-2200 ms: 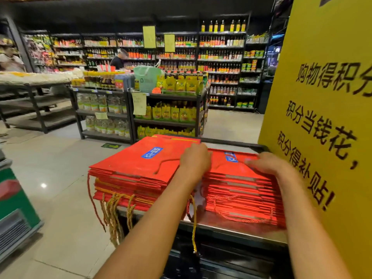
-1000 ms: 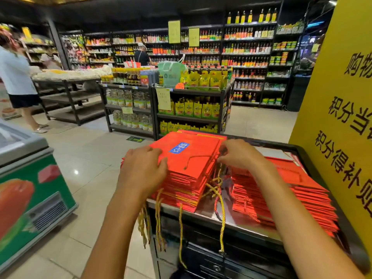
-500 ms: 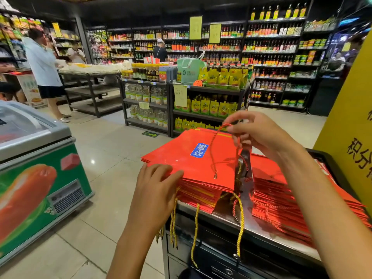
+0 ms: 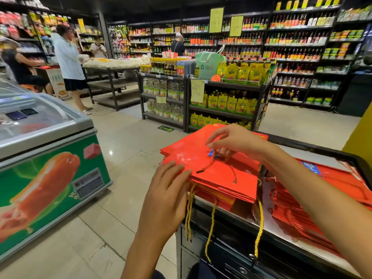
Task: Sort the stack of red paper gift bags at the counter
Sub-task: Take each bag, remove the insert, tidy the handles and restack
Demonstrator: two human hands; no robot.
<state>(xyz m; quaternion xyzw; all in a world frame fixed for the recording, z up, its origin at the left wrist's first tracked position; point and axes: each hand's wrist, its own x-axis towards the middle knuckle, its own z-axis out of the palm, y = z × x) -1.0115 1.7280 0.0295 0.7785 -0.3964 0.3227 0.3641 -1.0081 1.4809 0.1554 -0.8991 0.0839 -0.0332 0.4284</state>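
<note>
Two stacks of flat red paper gift bags lie on the steel counter [image 4: 267, 224]. The left stack [image 4: 219, 178] overhangs the counter's left end, and yellow cord handles [image 4: 259, 224] dangle from it. My left hand [image 4: 167, 192] rests flat against that stack's near left corner, fingers straight. Over the top bag, my right hand [image 4: 231, 141] pinches a red cord handle [image 4: 213, 160] with curled fingers. The second stack [image 4: 326, 198] lies to the right, partly hidden by my right forearm.
A chest freezer [image 4: 46, 158] with a sausage picture stands on the left across a tiled aisle. Shelving racks of yellow pouches [image 4: 227, 101] and jars face the counter. A yellow sign board [image 4: 360, 129] rises at the right edge. Shoppers stand at the far left.
My right hand has lowered the red cord from its raised position down onto the top bag. The left hand stays at the stack's corner. The view has swung further left.
</note>
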